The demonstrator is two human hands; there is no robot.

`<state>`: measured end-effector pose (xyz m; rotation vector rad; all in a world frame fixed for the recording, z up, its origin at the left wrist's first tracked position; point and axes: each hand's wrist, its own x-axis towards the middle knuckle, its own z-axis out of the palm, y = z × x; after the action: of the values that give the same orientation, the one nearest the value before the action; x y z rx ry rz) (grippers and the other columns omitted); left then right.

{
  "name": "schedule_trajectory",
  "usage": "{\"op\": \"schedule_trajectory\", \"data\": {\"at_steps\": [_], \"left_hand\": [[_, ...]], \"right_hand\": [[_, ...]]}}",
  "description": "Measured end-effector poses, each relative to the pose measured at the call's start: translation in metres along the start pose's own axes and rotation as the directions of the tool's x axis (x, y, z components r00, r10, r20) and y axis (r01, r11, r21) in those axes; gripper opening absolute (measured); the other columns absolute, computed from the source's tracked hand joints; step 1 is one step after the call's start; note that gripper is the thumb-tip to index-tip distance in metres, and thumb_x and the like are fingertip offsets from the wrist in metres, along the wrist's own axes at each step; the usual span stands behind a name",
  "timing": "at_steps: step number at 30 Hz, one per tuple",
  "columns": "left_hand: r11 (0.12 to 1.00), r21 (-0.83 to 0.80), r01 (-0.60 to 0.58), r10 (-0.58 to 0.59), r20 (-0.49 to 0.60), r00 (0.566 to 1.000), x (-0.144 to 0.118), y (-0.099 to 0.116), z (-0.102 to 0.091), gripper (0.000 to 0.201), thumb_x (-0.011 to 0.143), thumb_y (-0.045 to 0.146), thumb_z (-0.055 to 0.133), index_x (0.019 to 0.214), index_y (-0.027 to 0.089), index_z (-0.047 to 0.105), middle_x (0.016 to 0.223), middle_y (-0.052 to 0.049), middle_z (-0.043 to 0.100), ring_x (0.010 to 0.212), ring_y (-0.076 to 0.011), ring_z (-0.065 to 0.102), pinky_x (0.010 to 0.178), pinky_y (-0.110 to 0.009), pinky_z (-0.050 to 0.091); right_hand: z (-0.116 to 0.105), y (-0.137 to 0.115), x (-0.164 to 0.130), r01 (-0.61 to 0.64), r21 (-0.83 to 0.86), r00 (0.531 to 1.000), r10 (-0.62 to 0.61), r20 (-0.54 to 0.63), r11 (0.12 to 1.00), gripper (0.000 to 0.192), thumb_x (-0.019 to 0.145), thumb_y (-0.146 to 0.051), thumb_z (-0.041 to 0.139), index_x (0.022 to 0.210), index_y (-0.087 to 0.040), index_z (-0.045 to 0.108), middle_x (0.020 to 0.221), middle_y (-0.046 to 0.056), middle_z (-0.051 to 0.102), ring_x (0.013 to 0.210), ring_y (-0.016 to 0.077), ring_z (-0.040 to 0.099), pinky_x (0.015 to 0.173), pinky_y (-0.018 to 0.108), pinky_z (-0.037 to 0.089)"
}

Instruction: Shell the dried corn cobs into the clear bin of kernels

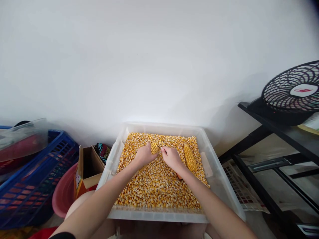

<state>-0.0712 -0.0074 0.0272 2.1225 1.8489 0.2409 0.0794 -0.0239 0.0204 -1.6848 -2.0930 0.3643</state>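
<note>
White wall (159,66) behind, tub (157,217) of loose kernels (159,189) below.
Cob (154,148) clasped in left hand (144,155), over the kernels; right hand (171,157) curled close beside it — contents, if any, impossible to tell. Best to brace the cob firmly — low over the tub.

Our left forearm (107,199) and right forearm (211,199), both bare, slant inward from the near left and near right, the hands almost meeting at center. We curl our left hand (145,154) closed, thumb toward the far side; our right hand (171,158), just beside it, is fisted, its thumb pointing left.
</note>
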Motion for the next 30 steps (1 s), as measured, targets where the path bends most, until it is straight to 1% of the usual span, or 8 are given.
{"op": "schedule_trajectory", "data": {"at_steps": [4, 7, 11, 14, 16, 19, 23, 30], "left_hand": [[0.996, -0.081, 0.022, -0.02, 0.022, 1.0, -0.002, 0.005, 0.004, 0.046, 0.073, 0.053, 0.044, 0.09, 0.011, 0.051, 0.085, -0.02, 0.064, 0.085, -0.0318, 0.061, 0.069, -0.033, 0.043], [0.994, -0.098, 0.048, -0.046, 0.025, 0.999, 0.001, 0.005, 0.006, 0.049, 0.071, 0.056, 0.044, 0.09, 0.01, 0.052, 0.086, -0.02, 0.064, 0.085, -0.0324, 0.061, 0.068, -0.033, 0.043], [0.981, -0.169, 0.09, -0.086, 0.034, 0.996, 0.008, 0.0, 0.005, 0.056, 0.064, 0.059, 0.052, 0.094, 0.011, 0.053, 0.089, -0.016, 0.064, 0.083, -0.0302, 0.061, 0.065, -0.031, 0.043], [0.958, -0.26, 0.121, -0.101, 0.088, 0.991, 0.013, -0.006, 0.004, 0.05, 0.061, 0.056, 0.057, 0.09, 0.014, 0.056, 0.089, -0.011, 0.065, 0.082, -0.0264, 0.061, 0.065, -0.029, 0.044], [0.939, -0.322, 0.122, -0.091, 0.111, 0.99, 0.015, -0.009, 0.005, 0.045, 0.06, 0.051, 0.06, 0.089, 0.016, 0.058, 0.088, -0.008, 0.066, 0.082, -0.0244, 0.061, 0.065, -0.027, 0.044], [0.893, -0.446, 0.057, -0.004, 0.119, 0.993, 0.017, -0.013, 0.009, 0.043, 0.058, 0.04, 0.064, 0.094, 0.017, 0.058, 0.089, -0.005, 0.066, 0.081, -0.021, 0.061, 0.067, -0.025, 0.045], [0.826, -0.563, 0.025, 0.059, 0.131, 0.99, 0.018, -0.016, 0.012, 0.044, 0.058, 0.035, 0.064, 0.097, 0.016, 0.058, 0.089, -0.003, 0.066, 0.08, -0.0196, 0.061, 0.067, -0.025, 0.046], [0.834, -0.549, 0.064, -0.017, 0.089, 0.996, 0.017, -0.016, 0.005, 0.05, 0.057, 0.037, 0.066, 0.1, 0.014, 0.056, 0.091, -0.005, 0.065, 0.081, -0.0205, 0.06, 0.068, -0.026, 0.046]], "right_hand": [[0.008, -0.005, -0.002, -0.044, -0.074, 0.999, 0.044, -0.014, 0.996, 0.03, 0.087, -0.023, 0.033, 0.078, -0.015, 0.061, 0.069, 0.007, 0.064, 0.059, 0.0128, 0.054, 0.055, 0.024, 0.024], [0.009, -0.007, -0.002, -0.063, -0.078, 0.998, 0.062, -0.015, 0.995, 0.029, 0.087, -0.023, 0.033, 0.078, -0.015, 0.06, 0.07, 0.007, 0.064, 0.06, 0.0134, 0.054, 0.056, 0.025, 0.025], [0.0, -0.001, 0.003, -0.119, -0.044, 0.992, 0.116, -0.055, 0.992, 0.029, 0.087, -0.024, 0.034, 0.078, -0.015, 0.06, 0.07, 0.007, 0.063, 0.061, 0.0136, 0.054, 0.057, 0.024, 0.026], [-0.01, 0.009, 0.01, -0.158, 0.045, 0.982, 0.161, -0.094, 0.986, 0.03, 0.087, -0.027, 0.035, 0.077, -0.015, 0.061, 0.07, 0.007, 0.063, 0.062, 0.0137, 0.053, 0.057, 0.023, 0.028], [-0.015, 0.013, 0.013, -0.121, 0.182, 0.99, 0.131, -0.044, 0.976, 0.033, 0.087, -0.03, 0.035, 0.075, -0.016, 0.062, 0.068, 0.004, 0.062, 0.063, 0.0131, 0.053, 0.058, 0.021, 0.031], [-0.017, 0.015, 0.015, -0.069, 0.319, 0.998, 0.069, 0.011, 0.945, 0.033, 0.086, -0.032, 0.036, 0.074, -0.016, 0.062, 0.066, 0.002, 0.062, 0.063, 0.0123, 0.054, 0.059, 0.02, 0.033], [-0.016, 0.012, 0.012, -0.02, 0.295, 1.0, 0.013, 0.025, 0.955, 0.031, 0.084, -0.03, 0.038, 0.072, -0.015, 0.062, 0.068, 0.002, 0.062, 0.064, 0.0118, 0.053, 0.061, 0.02, 0.034], [-0.022, 0.009, 0.009, 0.03, 0.332, 0.998, -0.048, 0.045, 0.943, 0.031, 0.085, -0.03, 0.038, 0.073, -0.015, 0.062, 0.069, 0.002, 0.063, 0.064, 0.0121, 0.054, 0.061, 0.02, 0.034]]}}
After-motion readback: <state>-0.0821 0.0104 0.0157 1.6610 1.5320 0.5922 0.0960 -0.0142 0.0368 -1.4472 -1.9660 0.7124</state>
